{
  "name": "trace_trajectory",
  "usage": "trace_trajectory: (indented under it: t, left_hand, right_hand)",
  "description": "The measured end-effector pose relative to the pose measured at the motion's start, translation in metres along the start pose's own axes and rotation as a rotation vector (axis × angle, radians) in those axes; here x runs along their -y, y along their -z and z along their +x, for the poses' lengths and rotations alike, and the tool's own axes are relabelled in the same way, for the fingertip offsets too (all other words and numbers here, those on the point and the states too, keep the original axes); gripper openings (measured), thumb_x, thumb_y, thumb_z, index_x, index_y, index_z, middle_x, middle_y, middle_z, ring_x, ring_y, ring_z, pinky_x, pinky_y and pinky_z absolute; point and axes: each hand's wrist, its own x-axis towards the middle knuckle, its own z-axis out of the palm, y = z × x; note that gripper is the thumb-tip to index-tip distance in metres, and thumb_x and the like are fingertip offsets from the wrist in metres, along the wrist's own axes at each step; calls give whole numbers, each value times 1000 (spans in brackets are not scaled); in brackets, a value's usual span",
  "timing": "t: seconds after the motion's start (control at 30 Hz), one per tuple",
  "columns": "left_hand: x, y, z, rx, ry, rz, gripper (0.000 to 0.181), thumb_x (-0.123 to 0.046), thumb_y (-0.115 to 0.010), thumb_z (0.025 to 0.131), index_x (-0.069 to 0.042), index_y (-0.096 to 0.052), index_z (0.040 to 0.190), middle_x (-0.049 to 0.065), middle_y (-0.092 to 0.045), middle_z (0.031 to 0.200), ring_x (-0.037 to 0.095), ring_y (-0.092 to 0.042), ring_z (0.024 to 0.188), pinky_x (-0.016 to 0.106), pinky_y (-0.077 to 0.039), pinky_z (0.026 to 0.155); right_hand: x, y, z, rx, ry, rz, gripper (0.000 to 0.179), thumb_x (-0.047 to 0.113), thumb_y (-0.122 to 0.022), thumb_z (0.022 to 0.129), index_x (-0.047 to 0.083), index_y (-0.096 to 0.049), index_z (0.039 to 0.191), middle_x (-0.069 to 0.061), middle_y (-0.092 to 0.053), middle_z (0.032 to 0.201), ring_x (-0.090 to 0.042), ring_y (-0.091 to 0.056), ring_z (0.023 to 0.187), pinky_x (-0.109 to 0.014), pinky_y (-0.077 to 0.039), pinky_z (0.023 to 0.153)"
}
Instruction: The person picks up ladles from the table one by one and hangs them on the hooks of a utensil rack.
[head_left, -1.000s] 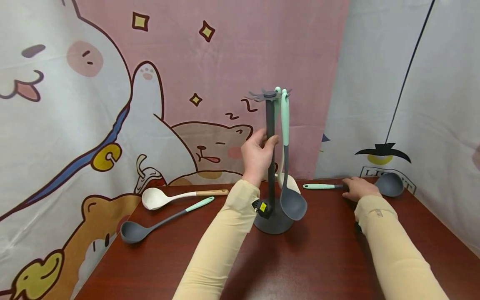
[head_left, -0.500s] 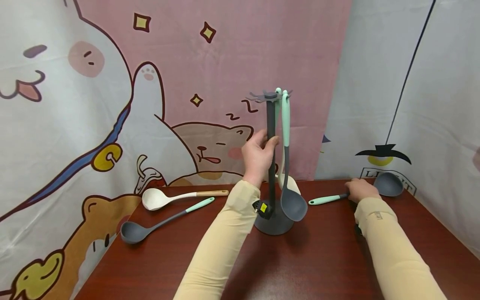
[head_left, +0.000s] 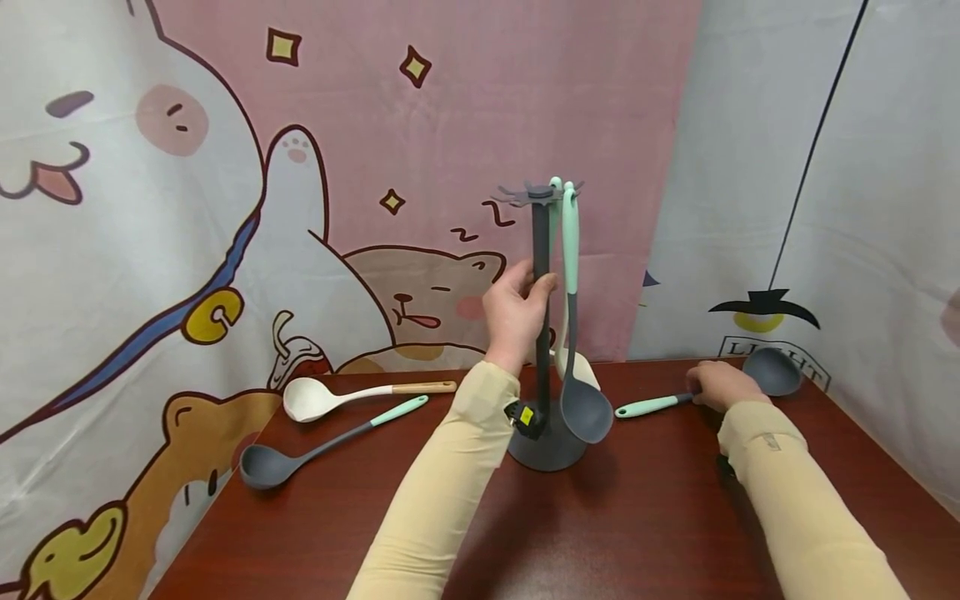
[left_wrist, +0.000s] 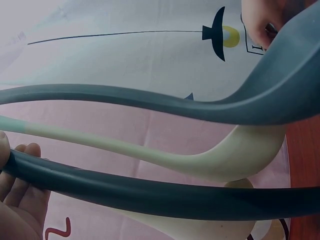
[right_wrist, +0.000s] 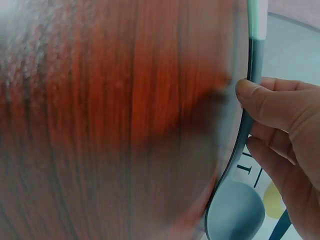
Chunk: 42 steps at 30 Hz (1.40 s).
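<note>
In the head view my left hand (head_left: 514, 318) grips the dark grey pole (head_left: 541, 237) of an upright utensil stand, fingers behind and thumb in front. From the stand's hooked top hang a grey ladle (head_left: 587, 411) with a mint handle and, partly hidden behind it, a cream-coloured utensil (head_left: 581, 370). Over at the right, my right hand (head_left: 724, 387) pinches the grey shaft of a second ladle (head_left: 772, 372), its mint handle pointing left towards the stand. Thumb and fingers on that shaft (right_wrist: 244, 125) show in the right wrist view.
Left of the stand lie a white ladle (head_left: 306, 400) with a wooden handle end and another grey ladle (head_left: 267, 466) with a mint handle. The red-brown table (head_left: 622, 533) meets a printed cloth backdrop (head_left: 600, 100) at its back edge.
My right hand has taken hold of the ladle's shaft, and the mint handle end has swung nearer the front. My left hand stays on the pole.
</note>
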Motion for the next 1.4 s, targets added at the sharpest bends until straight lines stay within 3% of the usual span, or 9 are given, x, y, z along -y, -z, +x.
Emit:
trace_trajectory:
  t: [0.4,0.9,1.2,1.4]
  left_hand:
    - [1,-1,0,0,13,-20,13,-10,-74,90,-6,-75,103,2,-74,87,7,-68,77,25,-52,69]
    - [-2,0,-1,2,15,-10,13,-10,-74,90,-7,-75,103,2,-75,89,9,-68,78,25,-52,70]
    - [-1,0,0,3,6,2,13,-11,-74,90,-7,-74,102,3,-75,89,8,-67,77,23,-51,68]
    - [0,0,-1,4,8,-2,12,-11,-74,90,-7,-75,102,2,-75,89,8,-67,77,24,-52,68]
  right_hand:
    - [11,7,-1,-124,71,58,11,4,-74,85,7,-66,91,-6,-58,87,-23,-55,75,-45,-48,66]
    - [18,18,-2,-222,57,129,6,5,-72,87,6,-66,88,-9,-62,87,-28,-55,78,-53,-47,72]
    - [23,26,-2,-266,67,171,10,7,-70,91,2,-68,99,-12,-64,94,-31,-59,85,-55,-48,77]
    - [28,30,-3,-281,55,204,10,8,-69,92,2,-67,99,-10,-64,91,-28,-57,81,-53,-48,74]
